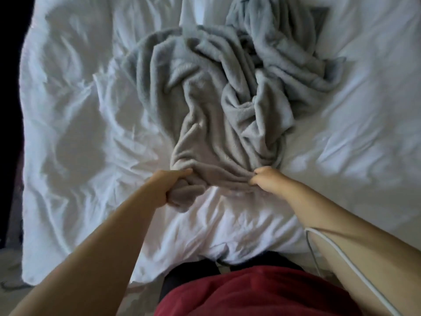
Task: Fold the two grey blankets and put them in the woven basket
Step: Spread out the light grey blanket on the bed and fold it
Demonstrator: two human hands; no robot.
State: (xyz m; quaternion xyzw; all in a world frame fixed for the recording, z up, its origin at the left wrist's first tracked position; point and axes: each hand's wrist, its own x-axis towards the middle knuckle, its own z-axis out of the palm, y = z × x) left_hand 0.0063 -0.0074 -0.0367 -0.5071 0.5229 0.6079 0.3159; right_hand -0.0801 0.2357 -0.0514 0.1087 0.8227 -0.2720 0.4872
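A grey blanket (216, 124) is seen lying crumpled in the middle of a bed, spread in deep folds and twisted ridges over a white duvet (79, 110). Whether the heap is made up of one blanket or two cannot be told, since the folds run into each other. The far part of the heap is bunched up towards the top of the view, while the near part is drawn into a narrower band that ends at a straightened edge close to the person. This near edge is held at both ends. Its left end is gripped by the left hand (175, 188), whose fingers (169, 198) are curled round a thick wad of fabric, with the thumb laid on top. Its right end is pinched by the right hand (266, 179), the fingers being closed tightly on a small gather of cloth. The edge is stretched between the two hands, just above the duvet. A darker grey rectangle (320, 21) is partly covered by the far side of the heap; what it is cannot be made out. A white cable (341, 254) is draped over the right forearm, and a dark red garment (262, 293) is seen at the bottom of the view.
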